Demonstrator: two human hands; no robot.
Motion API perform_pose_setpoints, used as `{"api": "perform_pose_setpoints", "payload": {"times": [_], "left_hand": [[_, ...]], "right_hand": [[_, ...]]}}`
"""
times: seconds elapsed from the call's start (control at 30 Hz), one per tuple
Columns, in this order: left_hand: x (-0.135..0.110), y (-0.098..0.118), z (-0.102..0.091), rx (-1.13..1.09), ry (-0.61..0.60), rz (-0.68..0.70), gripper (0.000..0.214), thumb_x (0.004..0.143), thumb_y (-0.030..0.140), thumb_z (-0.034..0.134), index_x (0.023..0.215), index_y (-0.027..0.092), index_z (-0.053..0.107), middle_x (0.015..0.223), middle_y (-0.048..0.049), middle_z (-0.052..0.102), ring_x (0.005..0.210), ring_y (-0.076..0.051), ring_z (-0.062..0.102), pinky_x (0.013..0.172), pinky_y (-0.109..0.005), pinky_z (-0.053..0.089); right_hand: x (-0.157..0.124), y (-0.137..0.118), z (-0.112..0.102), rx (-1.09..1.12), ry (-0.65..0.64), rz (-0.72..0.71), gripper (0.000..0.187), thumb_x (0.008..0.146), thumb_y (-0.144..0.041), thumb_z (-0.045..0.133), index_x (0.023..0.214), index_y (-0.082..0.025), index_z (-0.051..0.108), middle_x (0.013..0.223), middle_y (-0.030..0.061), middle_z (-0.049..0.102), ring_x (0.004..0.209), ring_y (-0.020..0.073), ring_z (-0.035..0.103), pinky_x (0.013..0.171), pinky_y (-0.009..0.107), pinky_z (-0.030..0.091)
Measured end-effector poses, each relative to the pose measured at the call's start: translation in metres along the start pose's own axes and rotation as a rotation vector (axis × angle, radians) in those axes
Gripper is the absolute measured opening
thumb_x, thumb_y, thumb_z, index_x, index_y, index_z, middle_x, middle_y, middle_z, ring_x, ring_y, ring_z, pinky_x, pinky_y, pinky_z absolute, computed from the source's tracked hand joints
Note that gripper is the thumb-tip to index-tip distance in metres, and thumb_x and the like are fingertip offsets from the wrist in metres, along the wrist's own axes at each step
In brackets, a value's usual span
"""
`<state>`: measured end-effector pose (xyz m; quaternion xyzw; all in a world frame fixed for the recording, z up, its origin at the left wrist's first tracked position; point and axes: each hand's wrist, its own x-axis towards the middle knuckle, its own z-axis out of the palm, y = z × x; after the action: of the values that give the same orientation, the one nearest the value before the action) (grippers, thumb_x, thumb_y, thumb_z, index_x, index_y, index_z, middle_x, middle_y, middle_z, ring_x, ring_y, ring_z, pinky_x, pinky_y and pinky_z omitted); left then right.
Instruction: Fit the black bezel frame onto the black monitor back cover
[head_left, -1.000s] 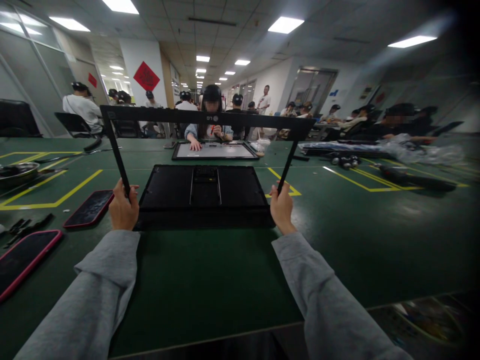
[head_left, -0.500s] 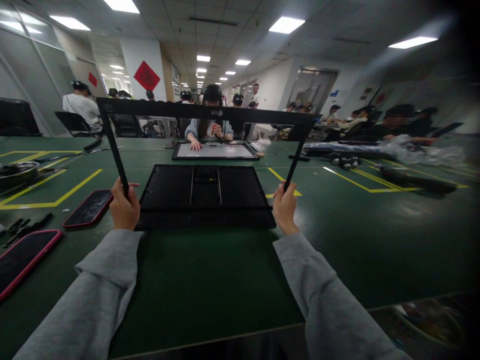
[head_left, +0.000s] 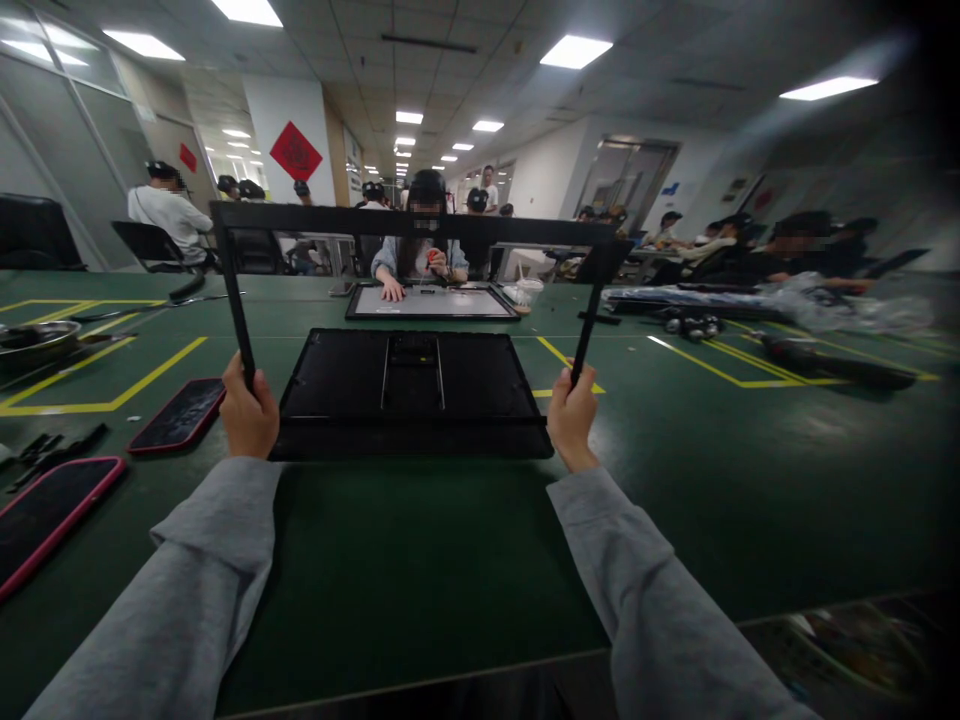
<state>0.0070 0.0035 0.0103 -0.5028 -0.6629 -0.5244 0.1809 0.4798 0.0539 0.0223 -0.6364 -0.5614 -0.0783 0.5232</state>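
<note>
A thin black rectangular bezel frame (head_left: 337,221) is held up in front of me, its top bar level with the heads of the people beyond. My left hand (head_left: 250,412) is closed around its left side bar, low down. Around the right side bar my right hand (head_left: 571,412) is closed in the same way. Through the frame's opening I see a black panel like a monitor back cover (head_left: 337,375), lying on the green table with a recessed slot in its middle. Whether the frame's lower bar touches this panel I cannot tell.
Two phones with red-pink edges, one phone (head_left: 178,415) and another phone (head_left: 52,520), lie at left near a metal bowl (head_left: 37,338). Across the table, a person's hand (head_left: 391,289) rests on a light panel (head_left: 450,302) beside a cup (head_left: 527,291). Clear plastic wrap (head_left: 832,300) lies right.
The frame has tilted slightly, its upper left corner shifting right and a little down. The light mark on its top bar no longer shows. Both hands keep their grip.
</note>
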Motion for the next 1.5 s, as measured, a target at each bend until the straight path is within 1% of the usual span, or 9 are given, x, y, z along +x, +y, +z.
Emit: {"api": "perform_pose_setpoints", "payload": {"times": [0.1, 0.2, 0.43, 0.53, 0.8, 1.03, 1.23, 1.37, 1.5], "left_hand": [[0.001, 0.006, -0.005, -0.003, 0.026, 0.006, 0.056, 0.095, 0.037, 0.032, 0.144, 0.011, 0.025, 0.128, -0.0198, 0.055, 0.113, -0.027, 0.058, 0.094, -0.041, 0.043], [0.0, 0.01, -0.007, 0.071, -0.04, -0.022, 0.057, 0.095, 0.039, 0.032, 0.145, 0.011, 0.027, 0.125, -0.0195, 0.058, 0.108, -0.027, 0.061, 0.09, -0.041, 0.045], [0.001, 0.007, -0.003, 0.26, -0.246, -0.109, 0.051, 0.091, 0.048, 0.039, 0.131, 0.019, 0.05, 0.1, -0.0118, 0.069, 0.09, -0.028, 0.066, 0.076, -0.037, 0.047], [0.001, 0.007, -0.004, 0.273, -0.271, -0.145, 0.05, 0.089, 0.05, 0.042, 0.128, 0.02, 0.053, 0.099, -0.0113, 0.07, 0.09, -0.027, 0.066, 0.077, -0.037, 0.046], [0.001, 0.01, -0.006, 0.187, -0.065, -0.082, 0.055, 0.093, 0.048, 0.034, 0.136, 0.013, 0.039, 0.113, -0.0151, 0.066, 0.1, -0.028, 0.064, 0.083, -0.038, 0.046], [-0.002, 0.001, -0.001, 0.118, -0.143, -0.041, 0.054, 0.095, 0.043, 0.028, 0.138, 0.01, 0.032, 0.102, -0.013, 0.068, 0.096, -0.027, 0.065, 0.083, -0.039, 0.047], [0.001, -0.004, 0.002, 0.168, -0.181, -0.024, 0.05, 0.094, 0.047, 0.031, 0.129, 0.013, 0.044, 0.107, -0.0148, 0.066, 0.099, -0.027, 0.064, 0.084, -0.037, 0.046], [0.002, -0.006, 0.005, 0.25, -0.304, -0.057, 0.046, 0.095, 0.048, 0.027, 0.117, 0.016, 0.053, 0.103, -0.0147, 0.067, 0.096, -0.028, 0.065, 0.08, -0.037, 0.046], [0.001, -0.007, 0.008, 0.324, -0.445, -0.133, 0.049, 0.094, 0.049, 0.025, 0.12, 0.016, 0.051, 0.097, -0.0164, 0.069, 0.091, -0.031, 0.066, 0.076, -0.038, 0.045]], "right_hand": [[0.0, 0.0, -0.001, 0.041, 0.062, -0.012, 0.046, 0.098, -0.045, 0.02, 0.128, -0.016, 0.042, 0.096, 0.011, 0.064, 0.079, 0.0224, 0.062, 0.072, 0.033, 0.043], [0.0, 0.003, 0.003, 0.023, 0.05, -0.003, 0.046, 0.098, -0.046, 0.021, 0.126, -0.017, 0.044, 0.091, 0.0096, 0.064, 0.075, 0.0223, 0.061, 0.07, 0.033, 0.042], [-0.003, 0.013, 0.01, -0.19, -0.201, 0.061, 0.045, 0.097, -0.045, 0.026, 0.118, -0.016, 0.054, 0.087, 0.0107, 0.066, 0.075, 0.0232, 0.059, 0.067, 0.031, 0.037], [-0.004, 0.014, 0.011, -0.221, -0.245, 0.071, 0.046, 0.097, -0.046, 0.027, 0.116, -0.016, 0.056, 0.086, 0.0113, 0.066, 0.076, 0.0238, 0.059, 0.067, 0.031, 0.036], [-0.002, 0.009, 0.008, -0.076, -0.031, 0.027, 0.051, 0.098, -0.047, 0.019, 0.128, -0.016, 0.045, 0.093, 0.0121, 0.065, 0.078, 0.0252, 0.061, 0.069, 0.033, 0.039], [-0.005, 0.011, 0.013, 0.057, -0.026, -0.012, 0.045, 0.098, -0.048, 0.024, 0.124, -0.018, 0.046, 0.084, 0.0069, 0.064, 0.07, 0.0218, 0.059, 0.068, 0.033, 0.042], [-0.004, 0.017, 0.019, 0.146, -0.007, -0.002, 0.04, 0.097, -0.047, 0.026, 0.115, -0.019, 0.048, 0.081, 0.005, 0.062, 0.066, 0.0193, 0.056, 0.068, 0.032, 0.042], [-0.003, 0.019, 0.021, 0.142, -0.028, 0.002, 0.04, 0.096, -0.049, 0.028, 0.112, -0.02, 0.049, 0.08, 0.0048, 0.062, 0.067, 0.0196, 0.057, 0.069, 0.033, 0.042], [-0.003, 0.021, 0.021, 0.123, -0.051, 0.022, 0.041, 0.095, -0.051, 0.03, 0.11, -0.02, 0.051, 0.077, 0.0044, 0.062, 0.065, 0.0204, 0.056, 0.068, 0.033, 0.041]]}}
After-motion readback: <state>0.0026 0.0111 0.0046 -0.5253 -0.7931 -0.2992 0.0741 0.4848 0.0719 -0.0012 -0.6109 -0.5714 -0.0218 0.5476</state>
